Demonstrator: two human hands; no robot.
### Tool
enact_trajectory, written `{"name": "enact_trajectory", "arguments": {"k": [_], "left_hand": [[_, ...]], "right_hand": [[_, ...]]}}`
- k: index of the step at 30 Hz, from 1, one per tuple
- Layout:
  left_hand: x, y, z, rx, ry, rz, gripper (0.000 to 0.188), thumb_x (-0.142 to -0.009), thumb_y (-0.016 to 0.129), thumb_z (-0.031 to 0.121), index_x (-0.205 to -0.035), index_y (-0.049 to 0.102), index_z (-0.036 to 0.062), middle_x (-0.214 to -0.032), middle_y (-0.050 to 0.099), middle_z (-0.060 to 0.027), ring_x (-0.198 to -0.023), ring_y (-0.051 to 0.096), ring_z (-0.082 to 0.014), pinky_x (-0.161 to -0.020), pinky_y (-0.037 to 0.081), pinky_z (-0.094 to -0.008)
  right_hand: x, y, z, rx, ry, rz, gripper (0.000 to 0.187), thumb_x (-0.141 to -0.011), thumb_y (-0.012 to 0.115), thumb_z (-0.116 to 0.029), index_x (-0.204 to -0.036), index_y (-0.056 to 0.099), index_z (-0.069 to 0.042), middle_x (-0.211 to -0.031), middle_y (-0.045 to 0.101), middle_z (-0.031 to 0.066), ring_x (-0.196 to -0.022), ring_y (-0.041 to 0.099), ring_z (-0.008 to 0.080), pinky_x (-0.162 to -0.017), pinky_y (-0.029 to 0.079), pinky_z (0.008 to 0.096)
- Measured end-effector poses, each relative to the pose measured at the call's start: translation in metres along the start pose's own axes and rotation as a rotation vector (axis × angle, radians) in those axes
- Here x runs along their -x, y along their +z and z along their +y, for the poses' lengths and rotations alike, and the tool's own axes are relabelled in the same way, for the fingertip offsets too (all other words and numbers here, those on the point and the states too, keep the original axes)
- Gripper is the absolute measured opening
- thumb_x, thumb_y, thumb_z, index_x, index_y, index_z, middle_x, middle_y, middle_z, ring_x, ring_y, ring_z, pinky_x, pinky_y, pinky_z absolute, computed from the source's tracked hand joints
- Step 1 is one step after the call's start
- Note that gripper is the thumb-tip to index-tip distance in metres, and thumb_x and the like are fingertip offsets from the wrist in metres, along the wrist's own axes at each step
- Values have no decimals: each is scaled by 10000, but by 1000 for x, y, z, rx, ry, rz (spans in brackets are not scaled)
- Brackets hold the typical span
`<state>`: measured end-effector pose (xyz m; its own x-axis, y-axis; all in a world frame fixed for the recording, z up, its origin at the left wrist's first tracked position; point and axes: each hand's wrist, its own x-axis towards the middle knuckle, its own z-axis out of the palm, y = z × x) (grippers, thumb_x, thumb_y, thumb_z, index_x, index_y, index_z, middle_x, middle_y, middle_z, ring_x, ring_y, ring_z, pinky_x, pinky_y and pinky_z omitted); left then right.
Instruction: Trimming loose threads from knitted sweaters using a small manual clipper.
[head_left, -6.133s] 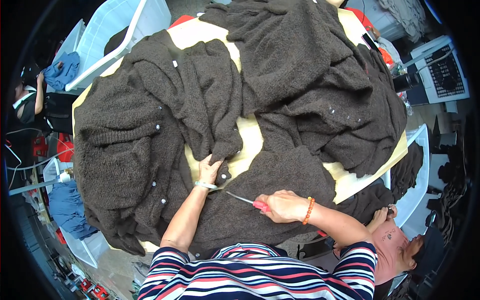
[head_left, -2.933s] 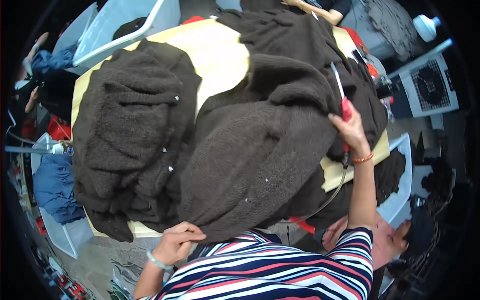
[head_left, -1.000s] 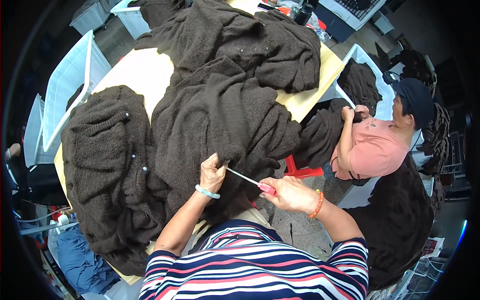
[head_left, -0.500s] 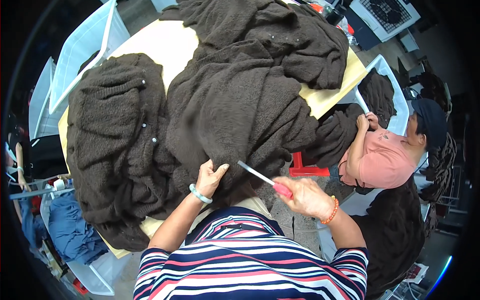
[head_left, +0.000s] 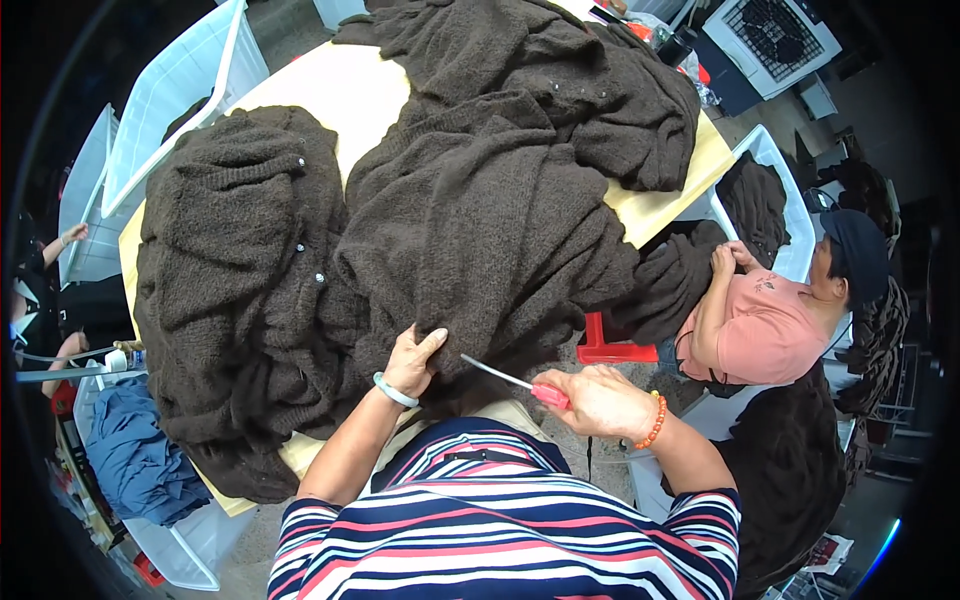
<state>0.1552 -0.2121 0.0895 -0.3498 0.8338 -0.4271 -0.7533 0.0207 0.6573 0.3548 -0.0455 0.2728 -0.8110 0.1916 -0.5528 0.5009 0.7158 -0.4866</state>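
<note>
My left hand (head_left: 410, 362) is closed on the near edge of a dark brown knitted garment (head_left: 470, 220), with the thumb on top. The garment lies heaped on the table, and its lower edge hangs toward my body. In my right hand (head_left: 605, 402) is a slim tool with a red handle (head_left: 551, 395) and a thin metal shaft (head_left: 495, 370); its exact kind is unclear. The shaft points left, its tip close to my left thumb and apart from it. Beside my left forearm lies another brown knitted heap (head_left: 235, 260) with several shiny buttons.
A yellowish table top (head_left: 345, 90) shows between the heaps. At the right, a person in pink (head_left: 755, 325) handles brown cloth by a white bin (head_left: 795, 210). A red stool (head_left: 610, 345) stands between us. Blue cloth (head_left: 140, 450) fills a bin at left. Another person's hand (head_left: 75, 233) shows there.
The tool's tip has come down and a little left, nearer my left hand. My left hand has kept its hold on the garment. At the far left, another person's arms have shifted.
</note>
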Motion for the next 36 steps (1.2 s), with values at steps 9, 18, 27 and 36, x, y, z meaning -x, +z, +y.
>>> {"name": "enact_trajectory", "arguments": {"k": [9, 18, 27, 36], "left_hand": [[1, 6, 11, 161, -144, 3, 372, -955, 590, 126, -1302, 513, 18, -1254, 611, -127, -1124, 613, -260, -966, 511, -422], [51, -27, 3, -802, -182, -286, 309, -946, 623, 192, -1114, 631, -68, -1059, 687, -71, -951, 594, -146, -856, 483, -311], [41, -86, 64, -1294, -560, -355, 423, -833, 727, 293, -1058, 646, -57, -871, 684, -248, -803, 698, -249, -731, 526, -360], [-193, -1, 159, -1809, 522, 311, 755, -803, 770, 339, -1384, 432, -5, -1407, 459, -249, -1310, 406, -449, -1095, 337, -492]], "right_hand": [[-4, 10, -10, 65, -103, -149, 324, -895, 567, -238, -1183, 579, -89, -815, 676, 222, -819, 666, 414, -736, 528, 495], [-36, -24, 13, -137, -108, 196, 381, -856, 612, -108, -1223, 520, -61, -1047, 630, 211, -959, 640, 390, -804, 528, 465], [-181, -67, 67, -281, -319, 684, 311, -880, 646, -133, -1163, 548, -47, -1111, 605, 167, -1002, 623, 377, -837, 527, 422], [-167, -58, 145, -296, 223, 298, 290, -883, 569, -188, -1126, 535, -34, -936, 668, 244, -911, 641, 439, -798, 510, 521]]}}
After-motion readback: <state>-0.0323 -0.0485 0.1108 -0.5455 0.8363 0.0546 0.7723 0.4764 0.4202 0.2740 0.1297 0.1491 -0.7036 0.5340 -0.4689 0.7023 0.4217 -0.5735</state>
